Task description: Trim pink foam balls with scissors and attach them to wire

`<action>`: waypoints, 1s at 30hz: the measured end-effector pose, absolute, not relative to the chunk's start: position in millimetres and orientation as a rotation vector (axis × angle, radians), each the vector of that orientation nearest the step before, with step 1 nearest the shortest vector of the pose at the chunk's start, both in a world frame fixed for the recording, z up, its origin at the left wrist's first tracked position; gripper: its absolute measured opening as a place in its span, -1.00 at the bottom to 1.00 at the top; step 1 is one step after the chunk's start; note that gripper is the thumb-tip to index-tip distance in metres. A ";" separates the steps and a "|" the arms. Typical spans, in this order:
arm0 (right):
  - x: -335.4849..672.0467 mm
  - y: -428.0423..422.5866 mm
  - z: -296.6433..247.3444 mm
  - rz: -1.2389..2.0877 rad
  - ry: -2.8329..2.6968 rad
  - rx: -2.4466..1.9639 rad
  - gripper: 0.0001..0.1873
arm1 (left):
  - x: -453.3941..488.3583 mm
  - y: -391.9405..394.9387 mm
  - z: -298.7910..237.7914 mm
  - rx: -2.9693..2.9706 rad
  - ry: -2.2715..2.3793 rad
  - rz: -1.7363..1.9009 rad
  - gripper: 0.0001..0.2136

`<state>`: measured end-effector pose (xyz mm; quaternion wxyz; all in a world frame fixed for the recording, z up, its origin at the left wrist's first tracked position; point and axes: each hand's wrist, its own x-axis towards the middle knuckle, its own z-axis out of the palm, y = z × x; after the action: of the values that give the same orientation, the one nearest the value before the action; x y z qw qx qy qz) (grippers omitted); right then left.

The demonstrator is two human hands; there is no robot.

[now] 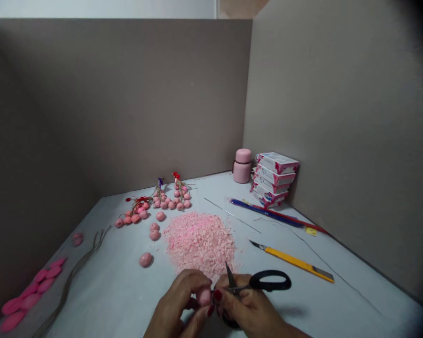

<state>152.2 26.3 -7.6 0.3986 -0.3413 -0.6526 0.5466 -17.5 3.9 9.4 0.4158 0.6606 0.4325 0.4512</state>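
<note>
From where I stand, nearside of the shavings pile [199, 241], the left hand [178, 300] pinches a pink ball [204, 296]; the right hand [252, 305] grips black scissors [254, 281], fingertips close beside the ball. Advisable: ball steady, blades clear of left fingertips.

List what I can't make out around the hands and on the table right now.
All in the head view:
Pink ball: far side and part of its near side, covered by the left hand.
Scissors: lower loop, partly covered by the right hand.
Anything between ball and right hand: too small to tell.
Cord bundle: near end, cut off by the bottom edge.
Stacked boxes: print too small to read.
</note>
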 end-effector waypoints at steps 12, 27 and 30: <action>150.0 30.5 -15.4 1.623 -1.413 -0.910 -0.48 | -25.6 22.4 6.1 0.923 1.082 0.962 -0.59; 149.8 33.1 -12.5 1.625 -1.276 -1.077 -0.44 | -26.0 22.6 8.5 0.756 0.805 0.912 -0.72; 148.7 35.0 -15.0 1.601 -1.333 -1.132 -0.41 | -27.5 23.6 7.0 1.052 1.020 0.911 -0.64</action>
<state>148.7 35.0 -15.0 0.3758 -0.4422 -0.5210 0.6259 -27.5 23.6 7.0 0.6504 0.4632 0.4490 0.4010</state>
